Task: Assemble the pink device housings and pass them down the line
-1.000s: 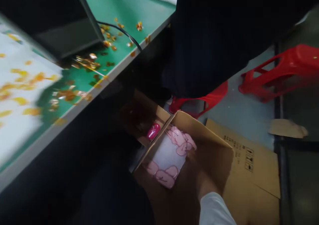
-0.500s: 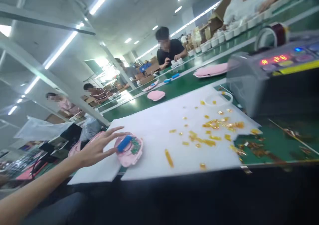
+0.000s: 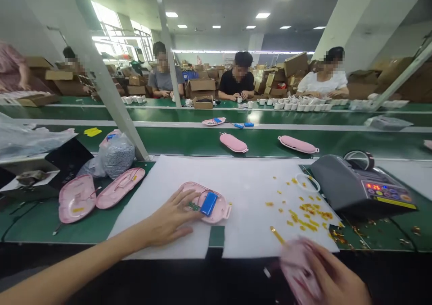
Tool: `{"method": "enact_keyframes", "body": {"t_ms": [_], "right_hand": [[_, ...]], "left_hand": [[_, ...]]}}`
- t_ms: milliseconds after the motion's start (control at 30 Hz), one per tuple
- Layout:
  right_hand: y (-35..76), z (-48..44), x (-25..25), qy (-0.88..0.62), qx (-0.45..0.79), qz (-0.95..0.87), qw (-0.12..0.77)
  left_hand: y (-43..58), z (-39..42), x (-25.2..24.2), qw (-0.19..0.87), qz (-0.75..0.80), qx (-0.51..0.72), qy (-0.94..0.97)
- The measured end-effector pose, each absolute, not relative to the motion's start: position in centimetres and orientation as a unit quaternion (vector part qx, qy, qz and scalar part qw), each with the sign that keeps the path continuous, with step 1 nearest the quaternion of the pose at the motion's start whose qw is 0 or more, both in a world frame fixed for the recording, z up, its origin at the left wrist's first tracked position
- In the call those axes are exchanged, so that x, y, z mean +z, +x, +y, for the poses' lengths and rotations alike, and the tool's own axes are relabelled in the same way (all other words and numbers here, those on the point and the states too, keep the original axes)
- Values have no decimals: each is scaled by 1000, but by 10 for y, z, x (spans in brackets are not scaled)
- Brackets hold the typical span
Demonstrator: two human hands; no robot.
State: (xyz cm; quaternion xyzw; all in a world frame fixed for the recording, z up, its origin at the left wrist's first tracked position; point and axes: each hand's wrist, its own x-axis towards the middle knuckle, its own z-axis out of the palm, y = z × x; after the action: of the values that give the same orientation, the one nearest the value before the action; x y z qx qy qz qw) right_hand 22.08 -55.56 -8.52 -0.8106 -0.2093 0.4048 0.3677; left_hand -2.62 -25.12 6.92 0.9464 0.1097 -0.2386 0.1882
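Observation:
My left hand point(image 3: 170, 219) lies over the left part of an open pink plastic shell point(image 3: 221, 209), fingers spread and touching it. Inside that shell sit a blue battery pack point(image 3: 209, 203) and a green circuit board point(image 3: 193, 206), partly covered by my fingers. At the lower right, my right hand point(image 3: 340, 275) grips another pink shell half point(image 3: 299, 269), blurred by motion and held past the table's front edge. A wire with a small white connector point(image 3: 267, 272) seems to hang from it. A strip of amber tape point(image 3: 277, 235) lies just beyond it.
White foam sheets point(image 3: 249, 174) cover the work area, with scattered amber tape pieces point(image 3: 305, 215) at right. A grey tape dispenser point(image 3: 357, 185) stands beyond them. Two pink shell halves point(image 3: 77, 201) lie left, near a bagged bundle point(image 3: 118, 156). Co-workers sit across the green conveyor point(image 3: 175, 138).
The view has levelled and swung right. My right hand has come into view holding a pink shell half. My left hand remains at the shell with the battery, now lying farther over it.

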Motion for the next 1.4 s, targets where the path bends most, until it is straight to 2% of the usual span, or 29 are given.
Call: {"method": "enact_keyframes", "body": {"t_ms": [67, 133, 233, 300, 400, 567, 667, 733, 833, 1000, 1033, 1100, 1200, 1400], "right_hand": [[216, -477, -56, -753, 434, -279, 408], [202, -400, -34, -705, 459, -361, 402], [174, -318, -19, -677, 467, -468, 324], [160, -292, -20, -682, 457, -513, 250], [157, -285, -30, -694, 456, -522, 197], [181, -300, -44, -681, 522, -488, 162], [186, -308, -46, -668, 536, -474, 204], [184, -308, -44, -674, 495, -490, 247], [178, -300, -34, -677, 420, -549, 253], [175, -278, -10, -615, 367, -635, 290], [176, -274, -8, -605, 357, -643, 304], [179, -268, -5, -593, 344, -653, 321], [177, -262, -6, -589, 360, -647, 324], [148, -252, -20, -633, 389, -592, 312]], "left_hand": [[-39, -240, 60, 227, 141, -192, 944], [-47, -231, 48, 233, 235, -141, 933], [-47, -222, 33, 183, 368, -110, 905], [-38, -216, 29, 155, 377, -151, 900], [-24, -205, 25, 158, 340, -215, 902], [-16, -194, 21, 217, 327, -226, 891], [-22, -191, 25, 268, 354, -198, 874], [-27, -192, 31, 301, 378, -174, 858], [-34, -200, 36, 321, 395, -112, 853], [-31, -209, 33, 244, 367, 103, 892], [-30, -208, 32, 276, 376, 130, 875], [-27, -205, 29, 411, 419, 152, 795], [-25, -202, 28, 590, 496, 136, 622], [-26, -201, 22, 626, 537, 135, 549]]}}
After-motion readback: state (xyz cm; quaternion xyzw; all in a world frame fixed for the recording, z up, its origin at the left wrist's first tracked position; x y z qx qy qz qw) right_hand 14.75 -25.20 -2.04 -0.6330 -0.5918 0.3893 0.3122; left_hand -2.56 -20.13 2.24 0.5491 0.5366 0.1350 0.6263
